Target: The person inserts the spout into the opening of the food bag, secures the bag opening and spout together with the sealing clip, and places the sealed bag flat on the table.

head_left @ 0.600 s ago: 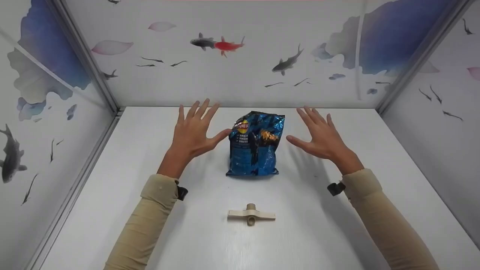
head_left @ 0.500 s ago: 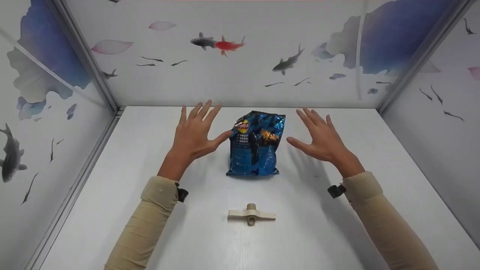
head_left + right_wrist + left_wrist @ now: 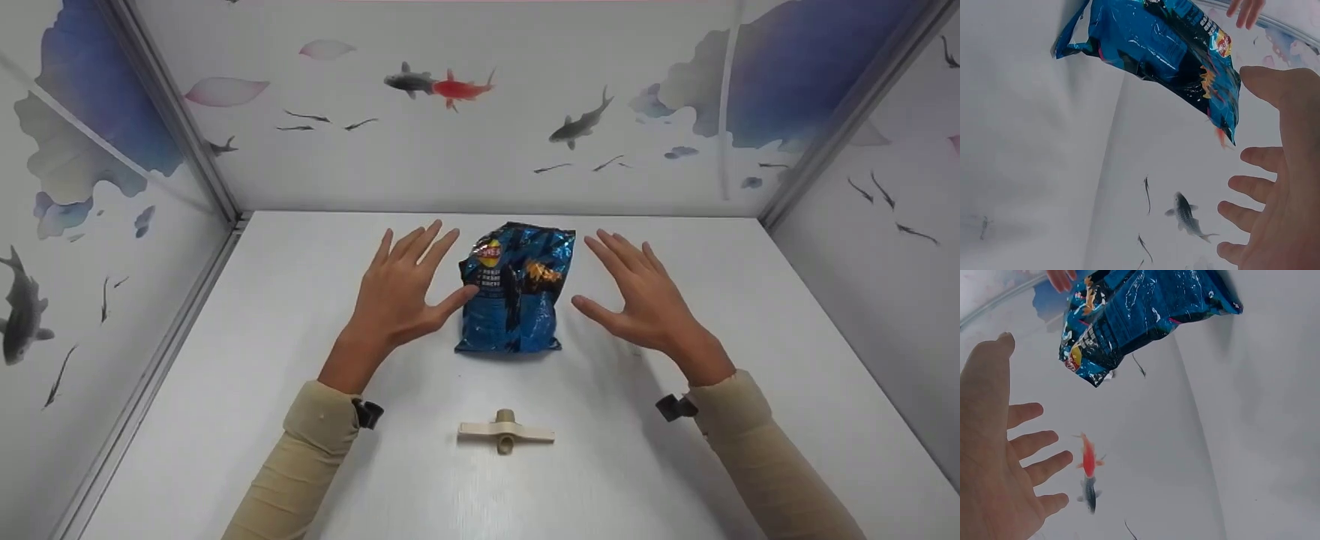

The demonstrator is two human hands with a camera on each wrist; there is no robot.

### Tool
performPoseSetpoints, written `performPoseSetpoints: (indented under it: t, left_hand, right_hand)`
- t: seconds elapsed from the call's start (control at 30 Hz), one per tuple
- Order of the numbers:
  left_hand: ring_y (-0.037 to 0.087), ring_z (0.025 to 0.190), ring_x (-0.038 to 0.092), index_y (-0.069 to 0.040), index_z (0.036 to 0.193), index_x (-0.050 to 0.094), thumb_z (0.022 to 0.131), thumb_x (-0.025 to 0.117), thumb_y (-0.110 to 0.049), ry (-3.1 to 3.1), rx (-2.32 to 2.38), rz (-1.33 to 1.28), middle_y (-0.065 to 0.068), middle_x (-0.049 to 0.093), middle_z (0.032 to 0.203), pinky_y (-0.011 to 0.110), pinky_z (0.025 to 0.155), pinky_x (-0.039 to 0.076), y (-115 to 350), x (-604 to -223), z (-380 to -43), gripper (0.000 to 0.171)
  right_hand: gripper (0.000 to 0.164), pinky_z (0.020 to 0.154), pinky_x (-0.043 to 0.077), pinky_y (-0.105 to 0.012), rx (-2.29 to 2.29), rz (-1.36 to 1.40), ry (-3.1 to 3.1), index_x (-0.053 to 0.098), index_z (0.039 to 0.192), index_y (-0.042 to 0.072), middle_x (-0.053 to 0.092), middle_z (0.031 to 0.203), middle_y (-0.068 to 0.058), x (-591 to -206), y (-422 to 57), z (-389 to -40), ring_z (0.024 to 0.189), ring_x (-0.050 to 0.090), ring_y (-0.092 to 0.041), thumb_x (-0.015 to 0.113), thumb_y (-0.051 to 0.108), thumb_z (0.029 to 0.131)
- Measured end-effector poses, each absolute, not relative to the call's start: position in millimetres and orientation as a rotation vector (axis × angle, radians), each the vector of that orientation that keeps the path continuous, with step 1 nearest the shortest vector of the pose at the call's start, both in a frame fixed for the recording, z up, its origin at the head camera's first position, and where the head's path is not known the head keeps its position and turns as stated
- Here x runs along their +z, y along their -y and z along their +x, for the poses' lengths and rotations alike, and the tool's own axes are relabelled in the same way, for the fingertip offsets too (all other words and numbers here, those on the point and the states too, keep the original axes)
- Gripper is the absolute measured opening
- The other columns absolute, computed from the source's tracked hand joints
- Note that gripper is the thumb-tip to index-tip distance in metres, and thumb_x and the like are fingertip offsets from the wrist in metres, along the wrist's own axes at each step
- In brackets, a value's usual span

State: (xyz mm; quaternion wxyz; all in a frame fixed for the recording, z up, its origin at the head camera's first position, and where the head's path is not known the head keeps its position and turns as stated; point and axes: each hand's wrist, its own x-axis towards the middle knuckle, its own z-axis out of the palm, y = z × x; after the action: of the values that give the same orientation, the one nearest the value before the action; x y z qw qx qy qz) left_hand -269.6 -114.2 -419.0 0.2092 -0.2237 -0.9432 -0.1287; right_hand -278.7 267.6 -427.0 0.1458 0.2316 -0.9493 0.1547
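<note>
Hands: your left hand [image 3: 397, 296] and right hand [image 3: 645, 300] are both spread flat with straight fingers, 1 on each side of the blue chip bag [image 3: 514, 296], holding nothing; the left thumb tip looks to be just at the bag's edge.
Bag position: standing on the white table [image 3: 637, 465], mid-table, beyond the beige T-shaped fitting [image 3: 505, 433].
Risk: squeeze unevenly and you may tip the puffy bag or crush its contents; the foil could slip.
Orientation: long axis roughly upright, crimped top edge up and leaning away from you.
</note>
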Motion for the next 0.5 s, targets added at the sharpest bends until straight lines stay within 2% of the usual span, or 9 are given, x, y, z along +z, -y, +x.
performPoseSetpoints:
  t: [0.5]
  left_hand:
    - [0.028, 0.158, 0.046, -0.025, 0.168, 0.042, 0.1, 0.052, -0.078, 2.565, -0.355, -0.719, 0.004, 0.044, 0.173, 0.06, 0.135, 0.024, 103, -425, -243, 0.086]
  right_hand:
    - [0.092, 0.136, 0.018, -0.063, 0.464, 0.752, 2.665, 0.032, 0.172, 0.028, 0.031, 0.18, -0.001, -430, -252, -245, 0.166, 0.029, -0.031, 0.074, 0.059, 0.096]
